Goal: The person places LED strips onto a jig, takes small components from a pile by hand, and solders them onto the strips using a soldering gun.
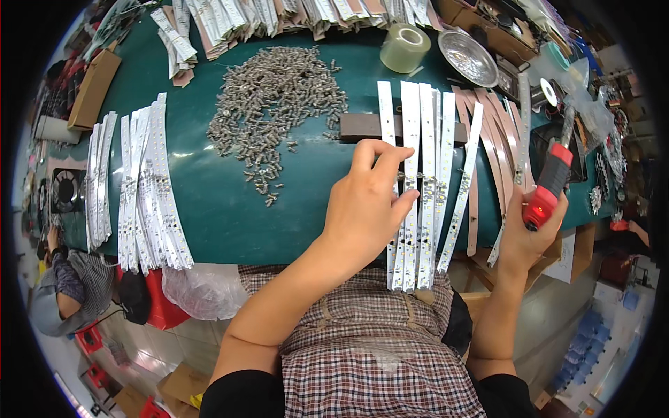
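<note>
My left hand is over a row of white LED strips, its thumb and forefinger apart on either side of a strip with a small metal part near its middle. Nothing plainly sits between those fingertips. In my right hand is a soldering iron with a red and black handle, its metal shaft pointing up and away. Another LED strip runs close beside that hand, partly covered by it. Under the strips' far part lies a brown bar.
A heap of small metal connectors covers the mat's middle. LED strip piles lie left, pinkish-brown strips right. Farther back are a tape roll, a metal dish and a solder spool. Another person sits far left.
</note>
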Tool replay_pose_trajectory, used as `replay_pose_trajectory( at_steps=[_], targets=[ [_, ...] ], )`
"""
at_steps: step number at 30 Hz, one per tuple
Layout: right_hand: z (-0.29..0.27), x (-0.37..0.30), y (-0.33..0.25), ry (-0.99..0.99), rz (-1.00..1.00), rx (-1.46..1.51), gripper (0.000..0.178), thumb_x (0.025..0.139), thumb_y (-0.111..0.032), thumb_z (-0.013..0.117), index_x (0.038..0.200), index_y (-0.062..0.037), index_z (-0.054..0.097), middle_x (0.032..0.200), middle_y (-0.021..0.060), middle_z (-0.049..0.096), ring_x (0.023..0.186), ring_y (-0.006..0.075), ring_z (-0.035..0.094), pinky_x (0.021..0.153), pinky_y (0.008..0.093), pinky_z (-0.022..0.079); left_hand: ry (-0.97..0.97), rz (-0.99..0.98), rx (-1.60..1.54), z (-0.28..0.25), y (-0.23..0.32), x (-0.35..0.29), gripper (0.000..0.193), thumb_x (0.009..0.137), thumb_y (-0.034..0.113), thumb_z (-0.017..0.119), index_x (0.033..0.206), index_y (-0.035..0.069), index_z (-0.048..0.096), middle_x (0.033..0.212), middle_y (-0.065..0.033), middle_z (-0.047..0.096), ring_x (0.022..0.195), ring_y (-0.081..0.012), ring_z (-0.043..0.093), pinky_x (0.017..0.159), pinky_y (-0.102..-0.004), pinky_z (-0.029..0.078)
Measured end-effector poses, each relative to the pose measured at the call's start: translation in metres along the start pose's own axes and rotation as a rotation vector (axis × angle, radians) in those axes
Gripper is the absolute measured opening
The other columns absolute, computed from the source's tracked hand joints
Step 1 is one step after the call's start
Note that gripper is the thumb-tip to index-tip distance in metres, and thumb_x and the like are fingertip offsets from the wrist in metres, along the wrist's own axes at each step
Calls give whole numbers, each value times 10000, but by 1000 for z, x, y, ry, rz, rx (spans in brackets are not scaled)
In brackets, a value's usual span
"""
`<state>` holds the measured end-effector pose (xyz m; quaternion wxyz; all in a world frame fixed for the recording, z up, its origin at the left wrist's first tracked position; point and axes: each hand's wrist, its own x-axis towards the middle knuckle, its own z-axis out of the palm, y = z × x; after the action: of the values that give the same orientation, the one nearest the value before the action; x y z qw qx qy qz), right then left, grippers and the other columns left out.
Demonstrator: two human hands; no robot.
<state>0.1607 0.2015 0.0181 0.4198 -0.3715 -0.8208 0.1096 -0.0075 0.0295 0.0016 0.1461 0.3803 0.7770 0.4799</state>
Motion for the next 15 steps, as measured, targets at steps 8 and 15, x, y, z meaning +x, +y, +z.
replay_pose_trajectory(
  at_steps=[8,15],
  targets=[
    [-41,-8,-23,29,302,329,410,835,89,689,1202,12,524,978,22,528,890,88,516,799,244,445,370,-8,609,-67,-50,15,70,823,111,709,887,100,683,841,-37,623,658,-187,619,627,-333,489],
    [-53,-14,-58,-5,398,566,463,798,173,649,1197,-7,498,967,35,507,852,99,532,784,257,462,233,72,550,-63,-60,42,78,798,106,721,866,96,684,808,-42,612,742,-213,620,682,-355,489]
  ],
)
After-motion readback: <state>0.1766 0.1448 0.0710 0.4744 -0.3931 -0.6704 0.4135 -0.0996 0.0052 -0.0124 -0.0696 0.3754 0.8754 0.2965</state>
